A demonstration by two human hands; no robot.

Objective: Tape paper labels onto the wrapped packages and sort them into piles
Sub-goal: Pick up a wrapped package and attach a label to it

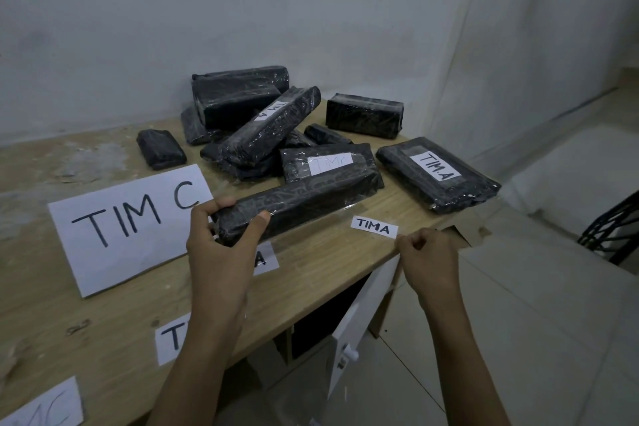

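My left hand (221, 235) grips the near end of a long black wrapped package (297, 199), held just above the wooden table (328, 259). My right hand (427, 252) pinches one end of a strip of clear tape that carries a small white "TIM A" label (375, 226); the strip stretches toward the package. Behind lies a heap of black packages (249, 121), one with a "TIM A" label and one with a "TIM C" label (330, 162). A flat package marked "TIM A" (437, 173) sits at the right.
A large "TIM C" sheet (131, 221) lies on the left of the table. More paper labels (169, 342) sit near the front edge, partly hidden by my left arm. A white cabinet door (356, 332) hangs open under the table. Walls close the back and right.
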